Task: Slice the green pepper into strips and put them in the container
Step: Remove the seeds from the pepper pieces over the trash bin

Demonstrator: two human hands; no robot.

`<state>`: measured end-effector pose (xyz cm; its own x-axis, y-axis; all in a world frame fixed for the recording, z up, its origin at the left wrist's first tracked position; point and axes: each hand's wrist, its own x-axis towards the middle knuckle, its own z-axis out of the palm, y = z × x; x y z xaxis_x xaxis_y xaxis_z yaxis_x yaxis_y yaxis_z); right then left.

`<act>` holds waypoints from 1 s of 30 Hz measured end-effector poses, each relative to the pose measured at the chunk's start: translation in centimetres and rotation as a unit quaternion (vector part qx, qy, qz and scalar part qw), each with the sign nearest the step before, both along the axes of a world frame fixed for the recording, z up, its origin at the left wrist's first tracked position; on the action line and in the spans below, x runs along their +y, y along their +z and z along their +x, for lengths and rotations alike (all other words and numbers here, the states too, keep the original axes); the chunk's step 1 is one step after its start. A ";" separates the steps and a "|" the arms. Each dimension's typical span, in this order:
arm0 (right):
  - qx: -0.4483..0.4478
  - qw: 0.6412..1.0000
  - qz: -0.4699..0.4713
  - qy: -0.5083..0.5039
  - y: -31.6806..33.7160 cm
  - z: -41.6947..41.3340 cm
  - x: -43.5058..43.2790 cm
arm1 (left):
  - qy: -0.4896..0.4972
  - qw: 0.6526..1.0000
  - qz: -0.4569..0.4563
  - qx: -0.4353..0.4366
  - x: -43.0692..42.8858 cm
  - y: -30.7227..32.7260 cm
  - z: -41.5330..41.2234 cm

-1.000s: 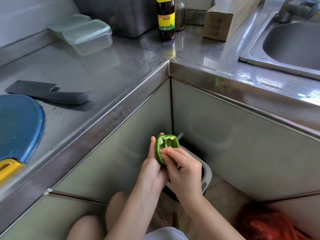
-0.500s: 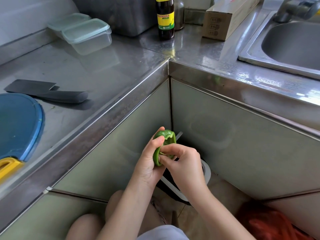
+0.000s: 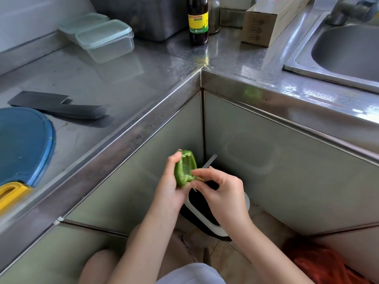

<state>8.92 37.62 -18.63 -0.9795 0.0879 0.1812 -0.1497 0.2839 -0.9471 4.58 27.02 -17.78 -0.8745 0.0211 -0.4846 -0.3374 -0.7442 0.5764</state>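
Green pepper: I see the hollowed green pepper (image 3: 184,169) held in the air below the counter's (image 3: 114,83) inner corner, over the bin (image 3: 205,219), cavity facing right.
Left hand: the left hand (image 3: 170,187) wraps the pepper's outer skin, fingers curled round it.
Right hand: on the right hand (image 3: 223,193) I read thumb and forefinger pinched on the pepper's lower rim.
Container: the lidded container (image 3: 106,41) sits at the counter's far edge.
Knife: the knife (image 3: 61,108) lies flat just beyond the cutting board (image 3: 22,144).

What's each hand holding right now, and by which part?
Left hand grips the green pepper by its outer skin, hollow side exposed. Right hand pinches its lower inner edge.
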 end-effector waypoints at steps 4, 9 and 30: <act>-0.039 0.999 0.012 0.007 -0.8 -0.4 1.6 | -0.018 1.000 0.018 0.007 -1.1 0.0 -0.2; -0.153 0.971 0.185 -0.001 -4.8 -2.2 4.2 | -0.091 0.993 0.068 -0.016 -1.7 0.0 0.7; 0.139 0.969 0.204 0.019 -1.2 -3.7 5.3 | -0.231 0.969 0.038 -0.075 -1.9 -0.3 1.8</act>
<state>5.23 42.91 -19.84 -0.8890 -0.0823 0.4505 -0.4008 0.6159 -0.6783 6.39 25.14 -18.03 -0.6824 0.4348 -0.5876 -0.7212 -0.5318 0.4440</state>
